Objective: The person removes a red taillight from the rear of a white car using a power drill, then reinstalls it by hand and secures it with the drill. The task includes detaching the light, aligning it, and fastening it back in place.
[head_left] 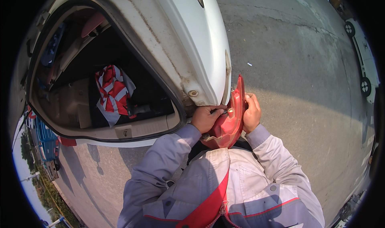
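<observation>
A red car tail light (pixel 227 127), off its mount, is held close to my body at the rear corner of a white car (pixel 202 39). Around its outer edge my right hand (pixel 252 113) is closed, steadying it. On its inner side my left hand (pixel 206 117) is closed, thumb and forefinger pinched at the back of the light beside a small pale fitting. What those fingertips grip is too small and hidden to name. Just above my left hand, the car's bare corner shows dirt and a round hole (pixel 193 93).
Left of my hands, the car's open boot (pixel 158 125) contains a red-and-white cloth or bag (pixel 112 89) and a dark power tool (pixel 138 108). Concrete ground (pixel 296 79) lies to the right, with another white car (pixel 365 59) parked at the far right.
</observation>
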Available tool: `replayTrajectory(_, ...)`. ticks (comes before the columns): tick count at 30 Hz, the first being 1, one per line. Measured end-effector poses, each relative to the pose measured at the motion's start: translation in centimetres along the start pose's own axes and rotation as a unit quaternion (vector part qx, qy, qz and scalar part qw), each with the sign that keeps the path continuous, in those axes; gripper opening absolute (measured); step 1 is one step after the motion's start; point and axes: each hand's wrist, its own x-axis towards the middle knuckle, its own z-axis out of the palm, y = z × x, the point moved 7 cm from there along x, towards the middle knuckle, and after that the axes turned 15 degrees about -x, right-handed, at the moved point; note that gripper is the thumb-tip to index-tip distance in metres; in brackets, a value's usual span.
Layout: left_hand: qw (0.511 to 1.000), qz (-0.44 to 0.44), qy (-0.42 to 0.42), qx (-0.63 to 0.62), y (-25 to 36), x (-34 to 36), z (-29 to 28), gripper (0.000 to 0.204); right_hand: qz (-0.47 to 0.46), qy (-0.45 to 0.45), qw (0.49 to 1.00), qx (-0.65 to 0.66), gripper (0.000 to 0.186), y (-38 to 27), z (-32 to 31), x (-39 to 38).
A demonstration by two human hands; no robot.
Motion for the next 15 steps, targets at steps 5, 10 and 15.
replayTrajectory(5,0.999,0.009,-0.033,0.03,0.32,-0.11,0.11,0.026,-0.024,0.001,1.0,-0.02,0.025,-0.64,0.28,-0.2)
replayTrajectory(10,0.998,0.004,-0.039,0.041,0.27,0.11,-0.05,0.021,0.006,0.004,1.0,-0.001,0.025,-0.2,0.15,-0.1)
replayTrajectory(15,1.0,0.019,-0.024,0.005,0.16,0.17,-0.03,0.019,0.006,0.005,1.0,0.006,0.024,-0.16,0.21,0.09)
